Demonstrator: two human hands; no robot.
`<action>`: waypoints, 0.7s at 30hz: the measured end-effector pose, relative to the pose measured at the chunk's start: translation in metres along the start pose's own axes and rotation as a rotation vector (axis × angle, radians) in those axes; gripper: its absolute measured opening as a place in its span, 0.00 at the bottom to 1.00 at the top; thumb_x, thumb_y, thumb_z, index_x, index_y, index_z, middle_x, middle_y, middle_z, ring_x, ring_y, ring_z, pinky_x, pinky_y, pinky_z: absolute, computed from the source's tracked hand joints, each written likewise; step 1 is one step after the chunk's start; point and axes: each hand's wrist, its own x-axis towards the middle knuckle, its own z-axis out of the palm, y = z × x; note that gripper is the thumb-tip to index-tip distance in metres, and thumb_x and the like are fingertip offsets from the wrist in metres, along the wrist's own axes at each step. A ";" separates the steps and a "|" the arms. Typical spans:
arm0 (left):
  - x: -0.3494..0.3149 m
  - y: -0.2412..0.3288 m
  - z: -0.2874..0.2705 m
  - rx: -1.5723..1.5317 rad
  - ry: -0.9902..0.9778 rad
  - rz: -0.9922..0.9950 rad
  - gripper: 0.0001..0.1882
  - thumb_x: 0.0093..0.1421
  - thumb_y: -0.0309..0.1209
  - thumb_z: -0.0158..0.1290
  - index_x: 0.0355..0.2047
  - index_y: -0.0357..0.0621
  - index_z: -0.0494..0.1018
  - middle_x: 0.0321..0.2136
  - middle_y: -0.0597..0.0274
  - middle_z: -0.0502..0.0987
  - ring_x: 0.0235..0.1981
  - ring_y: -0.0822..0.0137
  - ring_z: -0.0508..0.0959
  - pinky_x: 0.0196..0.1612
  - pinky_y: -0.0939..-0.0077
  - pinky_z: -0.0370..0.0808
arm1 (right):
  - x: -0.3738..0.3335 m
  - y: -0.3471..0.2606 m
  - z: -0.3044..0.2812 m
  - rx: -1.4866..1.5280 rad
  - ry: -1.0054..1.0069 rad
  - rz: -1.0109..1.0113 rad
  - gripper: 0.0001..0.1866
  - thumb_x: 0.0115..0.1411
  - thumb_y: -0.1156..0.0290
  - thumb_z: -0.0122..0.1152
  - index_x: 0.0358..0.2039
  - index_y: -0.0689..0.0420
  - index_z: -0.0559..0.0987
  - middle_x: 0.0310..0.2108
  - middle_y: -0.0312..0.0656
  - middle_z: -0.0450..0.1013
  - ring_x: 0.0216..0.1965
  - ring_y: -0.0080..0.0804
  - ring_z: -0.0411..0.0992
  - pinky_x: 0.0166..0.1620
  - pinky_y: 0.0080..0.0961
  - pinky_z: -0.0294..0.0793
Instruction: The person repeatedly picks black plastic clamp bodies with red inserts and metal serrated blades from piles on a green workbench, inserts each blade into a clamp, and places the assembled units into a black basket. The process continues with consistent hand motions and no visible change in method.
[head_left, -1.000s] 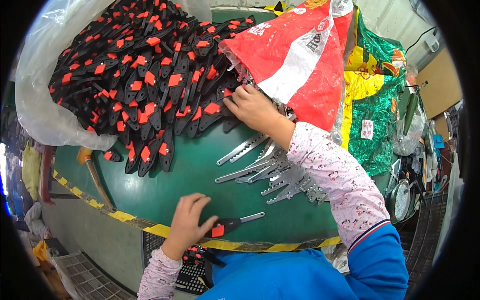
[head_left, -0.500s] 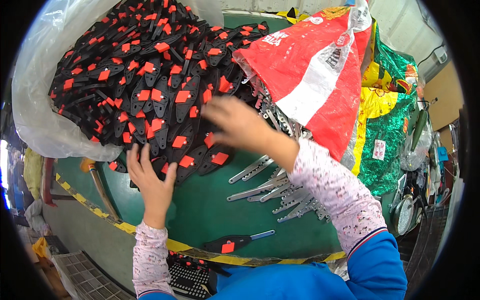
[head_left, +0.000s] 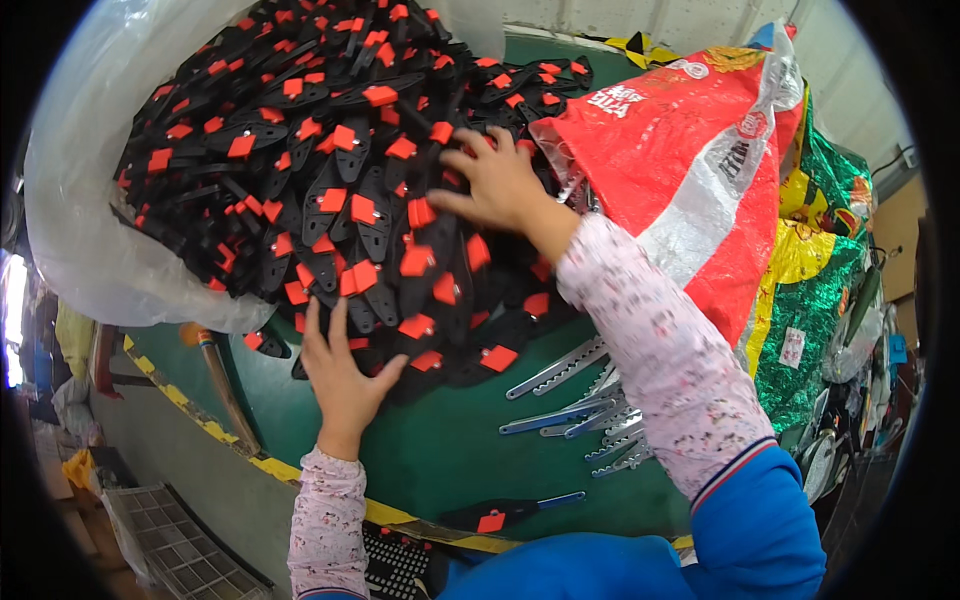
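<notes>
A heap of black, red-tabbed parts [head_left: 325, 210], two hands at it.
Right of the heap: a red sack [head_left: 680, 170], then loose toothed metal strips [head_left: 555, 416]. The left hand [head_left: 345, 390], fingers spread, is at its near edge; the right hand [head_left: 500, 190], fingers parted, over its right side. Nearer the person than the heap, one part [head_left: 510, 510] has a strip at its end; many remain heaped.

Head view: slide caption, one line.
Left hand and right hand at a heap of black, red-tabbed parts, toothed metal strips beside it on the green table.
</notes>
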 end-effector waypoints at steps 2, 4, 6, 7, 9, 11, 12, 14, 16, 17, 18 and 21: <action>-0.004 0.012 0.000 0.013 -0.039 0.093 0.56 0.45 0.52 0.74 0.72 0.48 0.63 0.73 0.38 0.56 0.70 0.35 0.61 0.69 0.36 0.59 | -0.037 -0.014 -0.003 0.042 0.029 -0.083 0.35 0.57 0.37 0.67 0.60 0.45 0.81 0.68 0.43 0.66 0.70 0.68 0.57 0.59 0.66 0.70; -0.013 0.021 0.001 0.032 -0.115 0.140 0.56 0.42 0.51 0.75 0.69 0.45 0.65 0.71 0.39 0.59 0.69 0.38 0.62 0.69 0.34 0.58 | -0.070 -0.028 -0.006 0.108 0.029 -0.153 0.34 0.56 0.47 0.72 0.61 0.47 0.78 0.67 0.44 0.67 0.68 0.68 0.58 0.64 0.63 0.70; -0.023 0.034 -0.004 0.000 -0.086 0.232 0.49 0.38 0.48 0.75 0.60 0.41 0.71 0.69 0.40 0.63 0.68 0.41 0.64 0.70 0.33 0.58 | -0.096 -0.036 -0.013 0.101 0.035 -0.220 0.34 0.55 0.49 0.72 0.61 0.47 0.78 0.67 0.44 0.66 0.69 0.67 0.57 0.65 0.62 0.68; -0.028 0.038 -0.007 -0.051 -0.116 0.257 0.47 0.38 0.48 0.75 0.58 0.41 0.72 0.69 0.40 0.63 0.68 0.41 0.65 0.70 0.32 0.58 | -0.106 -0.040 -0.019 0.083 -0.008 -0.226 0.34 0.55 0.51 0.72 0.62 0.47 0.78 0.67 0.43 0.66 0.69 0.66 0.57 0.67 0.62 0.66; -0.038 0.040 -0.012 -0.129 -0.200 0.324 0.44 0.37 0.47 0.75 0.53 0.40 0.74 0.69 0.39 0.62 0.67 0.40 0.66 0.70 0.32 0.60 | -0.118 -0.046 -0.037 0.052 -0.098 -0.232 0.36 0.55 0.54 0.72 0.64 0.46 0.75 0.68 0.43 0.66 0.70 0.64 0.58 0.69 0.61 0.60; -0.039 0.044 -0.023 -0.183 -0.286 0.360 0.42 0.39 0.46 0.76 0.51 0.38 0.74 0.70 0.38 0.61 0.66 0.39 0.66 0.70 0.33 0.60 | -0.113 -0.046 -0.051 0.079 -0.110 -0.243 0.37 0.55 0.55 0.71 0.65 0.49 0.73 0.64 0.45 0.68 0.69 0.56 0.61 0.71 0.61 0.56; -0.038 0.043 -0.027 -0.209 -0.314 0.384 0.42 0.40 0.46 0.76 0.52 0.37 0.74 0.70 0.39 0.61 0.65 0.39 0.67 0.70 0.33 0.59 | -0.102 -0.045 -0.057 0.100 -0.100 -0.241 0.37 0.55 0.55 0.70 0.65 0.51 0.73 0.63 0.46 0.68 0.68 0.54 0.62 0.71 0.61 0.56; -0.019 0.041 -0.046 -0.217 -0.475 0.425 0.41 0.46 0.48 0.74 0.56 0.39 0.75 0.67 0.41 0.66 0.64 0.40 0.69 0.69 0.42 0.64 | -0.066 -0.041 -0.064 0.115 0.000 -0.279 0.36 0.56 0.60 0.72 0.65 0.53 0.72 0.61 0.48 0.68 0.65 0.53 0.64 0.69 0.52 0.61; 0.015 0.027 -0.064 -0.250 -0.681 0.502 0.39 0.49 0.49 0.73 0.57 0.40 0.76 0.65 0.44 0.70 0.63 0.42 0.71 0.67 0.48 0.67 | -0.025 -0.038 -0.061 0.119 0.071 -0.333 0.36 0.56 0.63 0.73 0.66 0.53 0.71 0.62 0.49 0.68 0.64 0.53 0.65 0.66 0.48 0.66; 0.039 0.026 -0.081 -0.263 -0.737 0.507 0.33 0.54 0.49 0.71 0.54 0.42 0.80 0.56 0.48 0.78 0.58 0.46 0.76 0.62 0.55 0.73 | -0.004 -0.040 -0.052 0.122 0.094 -0.368 0.37 0.57 0.63 0.73 0.66 0.53 0.71 0.63 0.49 0.67 0.64 0.53 0.65 0.65 0.48 0.67; 0.058 0.019 -0.086 -0.353 -0.616 0.524 0.25 0.55 0.47 0.71 0.45 0.42 0.83 0.44 0.51 0.82 0.47 0.50 0.81 0.52 0.57 0.79 | 0.018 -0.045 -0.045 0.121 0.120 -0.400 0.37 0.58 0.63 0.73 0.66 0.53 0.71 0.64 0.49 0.67 0.64 0.54 0.65 0.65 0.47 0.68; 0.142 0.007 -0.102 -0.369 -0.326 0.331 0.12 0.57 0.35 0.68 0.28 0.39 0.80 0.29 0.57 0.80 0.31 0.57 0.79 0.36 0.63 0.77 | 0.078 -0.084 -0.019 0.137 0.178 -0.457 0.40 0.56 0.60 0.76 0.67 0.53 0.70 0.67 0.49 0.65 0.65 0.55 0.65 0.63 0.50 0.71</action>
